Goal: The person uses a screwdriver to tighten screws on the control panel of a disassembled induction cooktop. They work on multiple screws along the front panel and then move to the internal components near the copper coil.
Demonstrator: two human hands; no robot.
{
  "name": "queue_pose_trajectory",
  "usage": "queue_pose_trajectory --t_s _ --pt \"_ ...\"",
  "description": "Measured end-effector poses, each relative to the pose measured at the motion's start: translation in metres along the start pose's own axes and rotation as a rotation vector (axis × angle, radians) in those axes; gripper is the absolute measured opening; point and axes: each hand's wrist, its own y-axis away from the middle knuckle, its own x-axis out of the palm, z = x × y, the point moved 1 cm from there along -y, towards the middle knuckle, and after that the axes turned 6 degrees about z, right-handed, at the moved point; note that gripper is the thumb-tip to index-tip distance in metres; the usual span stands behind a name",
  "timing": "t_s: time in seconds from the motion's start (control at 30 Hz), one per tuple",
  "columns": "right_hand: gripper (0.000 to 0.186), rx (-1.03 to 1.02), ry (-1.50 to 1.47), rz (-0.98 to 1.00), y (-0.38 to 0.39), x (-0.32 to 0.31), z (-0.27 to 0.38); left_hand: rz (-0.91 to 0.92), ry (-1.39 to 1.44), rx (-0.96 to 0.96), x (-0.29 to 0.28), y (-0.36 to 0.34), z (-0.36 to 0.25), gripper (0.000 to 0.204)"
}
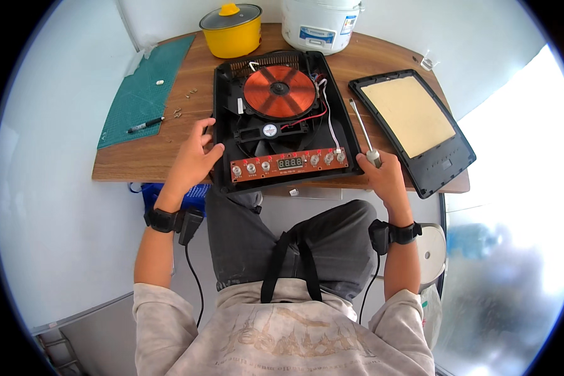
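Note:
An opened induction cooker base (332,100) with black walls lies at the table's front edge. Inside it are a round copper coil (263,94), a fan partly hidden under a bracket, and a reddish control board (304,171) with a small display. My left hand (194,156) grips the base's left side, thumb at the rim and fingers along the wall. In my right hand (387,178) is a screwdriver (361,125), its shaft pointing away from me; that hand's thumb touches the base's front right corner.
To the right lies the cooker's detached top panel (460,160), its tan underside facing up. A green cutting mat (134,103) with a black marker (145,125) lies left, small screws (178,113) beside it. A yellow pot (233,37) and white rice cooker (316,28) stand behind.

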Motion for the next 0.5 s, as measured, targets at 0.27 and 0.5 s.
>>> queue_pose_trajectory --t_s 0.27,0.5 --pt "0.033 0.023 0.03 -0.024 0.006 -0.001 0.009 -0.04 -0.062 -0.029 -0.002 0.004 0.0 0.061" --pt "0.033 0.054 0.118 -0.004 0.009 -0.007 0.016 -0.025 -0.108 -0.071 -0.004 0.002 0.009 0.063"
